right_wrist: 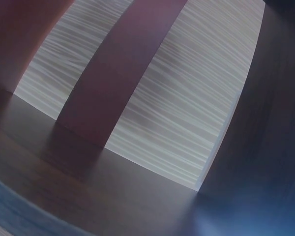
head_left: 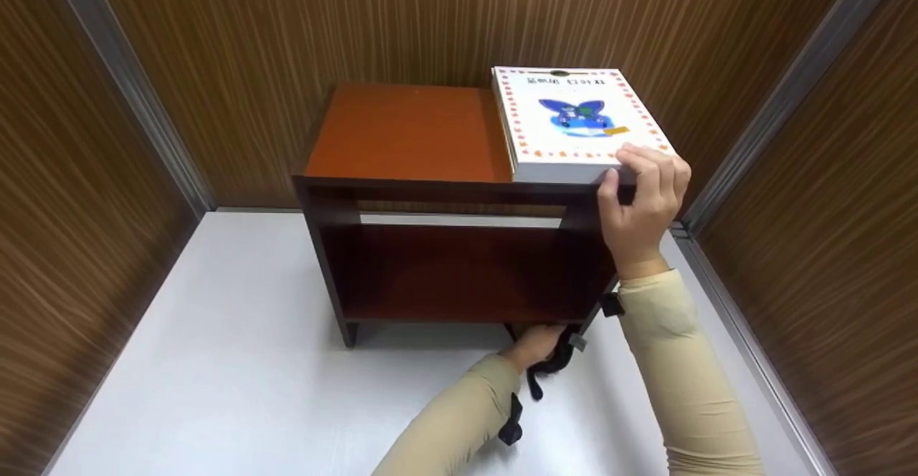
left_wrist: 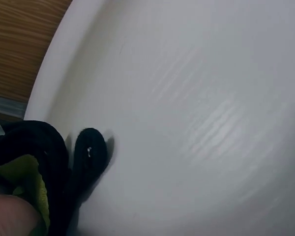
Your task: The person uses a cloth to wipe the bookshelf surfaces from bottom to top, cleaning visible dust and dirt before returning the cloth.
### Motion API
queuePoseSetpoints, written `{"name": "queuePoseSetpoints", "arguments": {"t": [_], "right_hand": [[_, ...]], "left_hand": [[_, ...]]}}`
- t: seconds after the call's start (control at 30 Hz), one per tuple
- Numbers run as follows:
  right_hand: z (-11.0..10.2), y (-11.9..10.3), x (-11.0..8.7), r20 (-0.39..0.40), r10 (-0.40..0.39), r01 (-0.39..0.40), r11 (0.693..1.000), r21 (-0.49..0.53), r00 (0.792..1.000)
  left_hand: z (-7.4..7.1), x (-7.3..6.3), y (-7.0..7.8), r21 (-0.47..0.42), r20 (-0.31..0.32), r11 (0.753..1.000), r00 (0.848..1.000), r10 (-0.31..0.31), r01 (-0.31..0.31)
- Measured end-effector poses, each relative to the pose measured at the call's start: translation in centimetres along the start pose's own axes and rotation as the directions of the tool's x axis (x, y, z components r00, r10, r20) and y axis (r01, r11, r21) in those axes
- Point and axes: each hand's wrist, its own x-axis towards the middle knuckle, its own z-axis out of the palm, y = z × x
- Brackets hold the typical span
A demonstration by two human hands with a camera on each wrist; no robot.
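Observation:
My right hand (head_left: 645,193) is at the front right corner of a thick white picture book (head_left: 531,137) with a blue butterfly picture. Its fingers bend over the cover's corner and the thumb is at the front edge. The book lies on top of a brown wooden shelf unit (head_left: 409,132), at its right end. Low down, my left hand (head_left: 539,343) holds a black fabric item (head_left: 556,363) with a loose strap, by the unit's lower right front; most of its fingers are hidden. In the left wrist view, that dark item (left_wrist: 44,142) has a yellow-green lining.
The unit has a lower board (head_left: 459,272) and an open gap beneath it. A white floor (head_left: 237,390) lies around it. Wood-grain walls (head_left: 86,189) with grey metal corner strips stand at the back and both sides. The right wrist view looks past the unit's dark panels (right_wrist: 123,73).

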Motion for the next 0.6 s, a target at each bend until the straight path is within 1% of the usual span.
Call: {"name": "queuePoseSetpoints", "arguments": {"t": [0.07, 0.13, 0.2, 0.27, 0.33, 0.47, 0.6], "right_hand": [[0.0, 0.1, 0.0, 0.001, 0.000, 0.000, 1.000, -0.001, 1.000], [0.0, 0.2, -0.1, 0.002, -0.002, 0.002, 1.000, -0.002, 1.000], [0.0, 0.2, 0.0, 0.003, -0.005, 0.005, 1.000, -0.003, 1.000], [0.0, 0.2, 0.0, 0.003, -0.007, 0.007, 1.000, -0.003, 1.000], [-0.1, 0.2, 0.0, 0.004, -0.007, 0.007, 1.000, -0.004, 1.000], [-0.2, 0.3, 0.0, 0.012, -0.004, 0.004, 1.000, -0.003, 1.000], [-0.1, 0.2, -0.1, 0.015, -0.004, 0.004, 1.000, 0.005, 1.000]], "left_hand": [[0.0, -0.4, -0.1, -0.044, 0.029, 0.999, 0.999, 0.020, -0.019], [0.0, -0.8, -0.2, -0.092, 0.068, 0.994, 0.996, 0.064, -0.057], [0.0, -1.2, -0.4, -0.143, 0.104, 0.985, 0.988, 0.115, -0.099], [0.1, -1.6, -0.6, -0.187, 0.142, 0.975, 0.978, 0.151, -0.123], [0.2, -1.9, -0.8, -0.225, 0.165, 0.966, 0.972, 0.170, -0.130], [0.4, -2.0, -1.0, -0.248, 0.181, 0.959, 0.966, 0.186, -0.138], [0.4, -1.5, -0.9, -0.234, 0.156, 0.960, 0.969, 0.191, -0.152]]}}
